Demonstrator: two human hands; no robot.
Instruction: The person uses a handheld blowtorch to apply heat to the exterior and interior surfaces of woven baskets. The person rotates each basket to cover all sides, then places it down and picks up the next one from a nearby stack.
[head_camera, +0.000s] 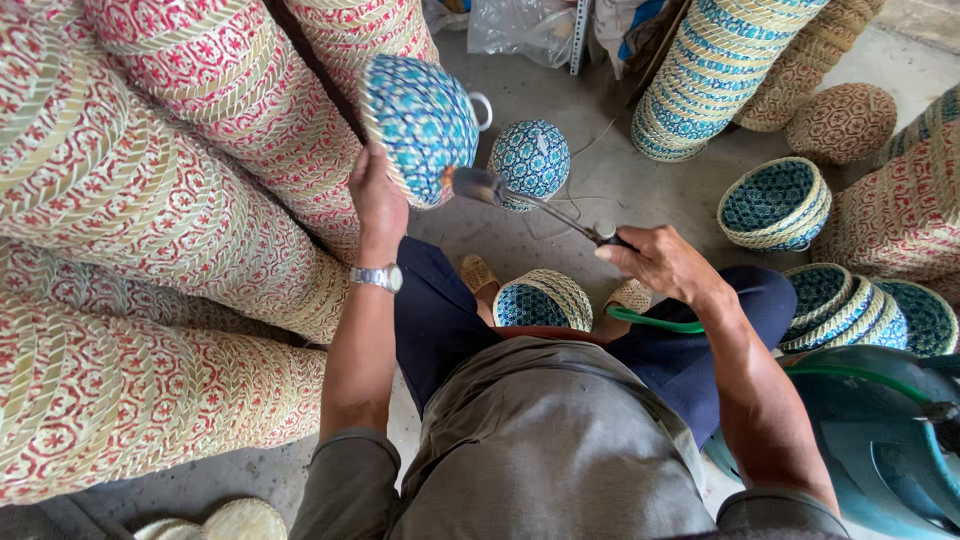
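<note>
My left hand (377, 200) holds up a blue-and-cream woven basket (418, 125) by its rim, bottom facing me. My right hand (655, 262) grips the handle of a thin metal torch-like tool (540, 205), whose nozzle head touches the basket's lower edge. A green hose (655, 322) runs from under my right hand toward a teal cylinder (880, 440) at my right side. Another blue woven basket (542, 300) sits between my feet on the floor.
Tall stacks of red-and-cream woven baskets (150, 220) fill the left. A blue basket (530, 158) lies on the concrete floor ahead, with more blue baskets (775, 203) and nested stacks (860, 312) at right. A leaning blue stack (705, 70) and brown baskets (842, 122) stand behind.
</note>
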